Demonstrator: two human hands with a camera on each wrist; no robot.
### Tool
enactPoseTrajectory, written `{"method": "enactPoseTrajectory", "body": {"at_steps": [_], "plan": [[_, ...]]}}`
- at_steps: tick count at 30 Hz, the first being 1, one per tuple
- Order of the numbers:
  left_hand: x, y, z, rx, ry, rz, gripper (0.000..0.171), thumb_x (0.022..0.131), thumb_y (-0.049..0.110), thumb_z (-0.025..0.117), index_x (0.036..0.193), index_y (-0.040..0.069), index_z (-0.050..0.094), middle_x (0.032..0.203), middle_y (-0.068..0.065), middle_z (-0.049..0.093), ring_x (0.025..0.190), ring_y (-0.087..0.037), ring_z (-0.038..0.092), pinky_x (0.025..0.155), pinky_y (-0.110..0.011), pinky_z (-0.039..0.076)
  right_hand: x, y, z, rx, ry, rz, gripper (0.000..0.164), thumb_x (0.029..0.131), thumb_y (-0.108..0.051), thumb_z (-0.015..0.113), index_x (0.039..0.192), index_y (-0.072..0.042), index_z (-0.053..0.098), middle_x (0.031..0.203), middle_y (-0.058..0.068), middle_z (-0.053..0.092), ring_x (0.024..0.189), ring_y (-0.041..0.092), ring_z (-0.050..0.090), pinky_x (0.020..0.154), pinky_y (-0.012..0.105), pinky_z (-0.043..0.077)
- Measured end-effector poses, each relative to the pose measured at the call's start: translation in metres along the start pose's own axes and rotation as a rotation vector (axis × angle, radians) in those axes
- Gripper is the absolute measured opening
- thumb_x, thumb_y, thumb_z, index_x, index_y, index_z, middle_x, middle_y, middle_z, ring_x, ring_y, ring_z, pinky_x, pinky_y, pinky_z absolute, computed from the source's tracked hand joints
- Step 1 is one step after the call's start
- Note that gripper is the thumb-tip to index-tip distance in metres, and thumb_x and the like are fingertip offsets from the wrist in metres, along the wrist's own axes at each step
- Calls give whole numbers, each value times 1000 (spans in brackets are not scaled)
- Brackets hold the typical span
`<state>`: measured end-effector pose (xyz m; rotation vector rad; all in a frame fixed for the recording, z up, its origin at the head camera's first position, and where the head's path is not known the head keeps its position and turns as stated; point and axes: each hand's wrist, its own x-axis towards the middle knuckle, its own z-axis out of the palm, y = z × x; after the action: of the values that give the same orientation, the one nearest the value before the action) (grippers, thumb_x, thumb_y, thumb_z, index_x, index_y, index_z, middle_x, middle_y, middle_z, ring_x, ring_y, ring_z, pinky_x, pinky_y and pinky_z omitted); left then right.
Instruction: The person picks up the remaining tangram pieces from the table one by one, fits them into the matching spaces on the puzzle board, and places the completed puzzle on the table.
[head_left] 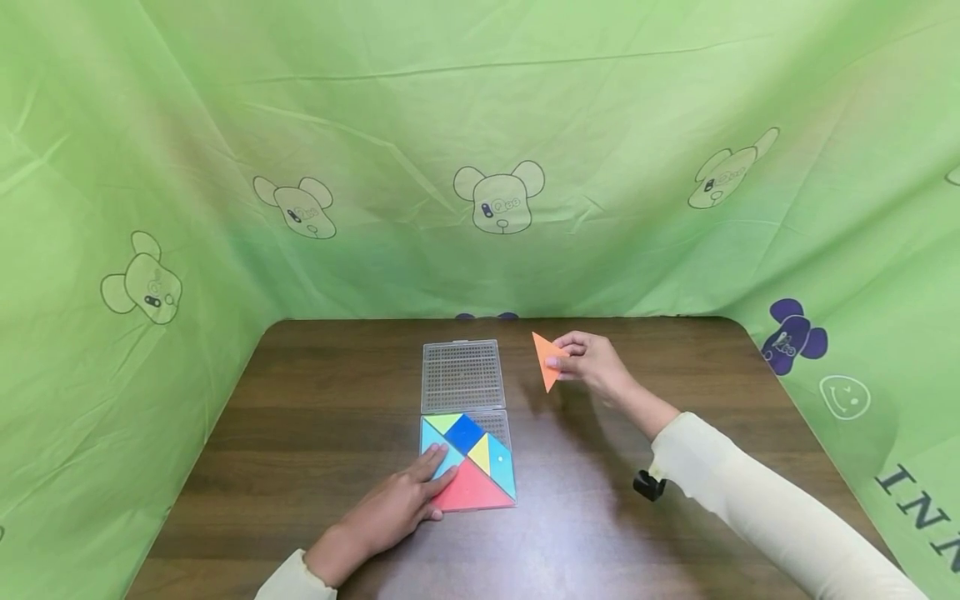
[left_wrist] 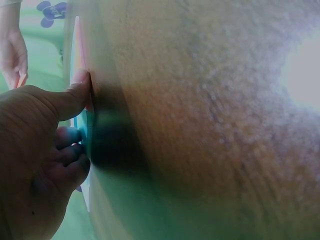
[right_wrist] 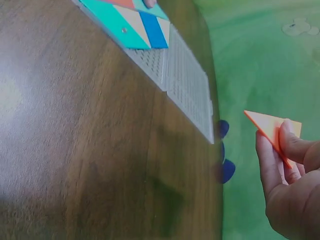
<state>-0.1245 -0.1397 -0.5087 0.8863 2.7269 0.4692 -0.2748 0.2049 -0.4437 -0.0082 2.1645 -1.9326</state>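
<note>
An orange triangle (head_left: 547, 362), a flat tangram piece, is pinched between thumb and fingers of my right hand (head_left: 592, 364). That hand holds it raised, right of the case's lid; the right wrist view shows the orange triangle (right_wrist: 274, 131) tilted. My left hand (head_left: 397, 506) grips the near left corner of the clear tangram case (head_left: 512, 432), some fingertips on the light blue triangle (head_left: 432, 437) and the red triangle (head_left: 472, 487). Also in the case lie a yellow-green piece (head_left: 444, 422), a dark blue square (head_left: 464, 434), a yellow triangle (head_left: 481, 454) and a light blue parallelogram (head_left: 500, 467). Dotted base shows at its far right corner.
The case's dotted lid (head_left: 462, 377) lies opened flat on the far side. Everything stands on a brown wooden table (head_left: 315, 417). Green cloth (head_left: 390, 108) with bear-head prints encloses the table's back and sides. A black device (head_left: 648, 485) sits at my right wrist.
</note>
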Motion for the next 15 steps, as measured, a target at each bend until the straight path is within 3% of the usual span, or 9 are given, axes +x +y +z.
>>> {"method": "enactPoseTrajectory", "body": {"at_steps": [10, 15], "plan": [[1, 0, 0, 8, 3, 0, 64, 98, 38, 66, 156, 21, 44, 169, -10, 30, 156, -30, 31, 114, -50, 45, 0, -6, 12, -3, -11, -42, 36, 91, 6, 71, 123, 17, 58, 85, -1, 75, 74, 6, 72, 76, 31, 64], [0, 2, -1, 14, 9, 5, 63, 98, 38, 67, 155, 20, 46, 168, -11, 31, 155, -30, 32, 113, -51, 46, -2, -9, 18, -39, -27, -45, 36, 93, 6, 69, 126, 17, 58, 90, 3, 74, 76, 6, 70, 84, 40, 63]]}}
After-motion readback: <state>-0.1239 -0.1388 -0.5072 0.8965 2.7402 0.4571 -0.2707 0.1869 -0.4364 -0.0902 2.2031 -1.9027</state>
